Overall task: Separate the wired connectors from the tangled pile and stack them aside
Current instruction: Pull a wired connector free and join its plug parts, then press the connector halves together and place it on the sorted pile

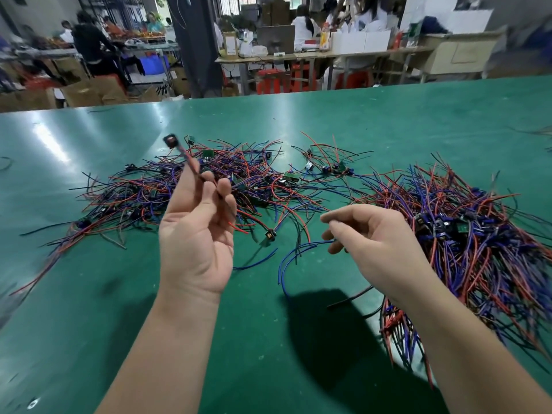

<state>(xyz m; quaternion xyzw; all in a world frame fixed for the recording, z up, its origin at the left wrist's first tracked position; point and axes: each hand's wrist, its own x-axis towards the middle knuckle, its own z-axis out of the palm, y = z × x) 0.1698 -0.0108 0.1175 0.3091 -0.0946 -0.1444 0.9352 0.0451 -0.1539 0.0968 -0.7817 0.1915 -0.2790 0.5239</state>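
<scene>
Your left hand [195, 234], raised above the green desk [388, 115], pinches one wired connector [171, 141] by its leads; the black head points up and toward the far-left corner, the long axis running down along the wires into your fingers. Your right hand [373, 234] nips a loose blue wire [298, 249] near the sorted stack [478, 234] at the right edge. Judged light, limp and springy: hold close behind the head. The tangled pile [209, 180] lies mid-desk.
</scene>
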